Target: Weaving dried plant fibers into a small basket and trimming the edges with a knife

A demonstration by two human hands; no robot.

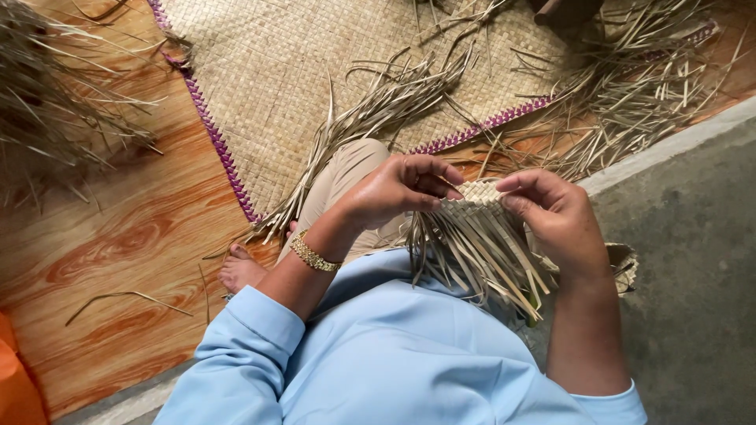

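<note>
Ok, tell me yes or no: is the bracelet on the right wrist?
No, the gold bracelet sits on the left wrist, just below the left hand; the right hand has a bare wrist.

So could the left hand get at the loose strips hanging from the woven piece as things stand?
Probably yes: the left hand already grips the woven piece, and the loose strips hang just below its fingers with nothing between.

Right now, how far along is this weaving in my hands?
Done: a small plaited patch is formed at the top of the piece. In hand: the left hand and right hand pinch that patch from either side. Left: most strips hang loose and unwoven below it. A finished woven mat with a purple edge lies on the floor beyond.
</note>
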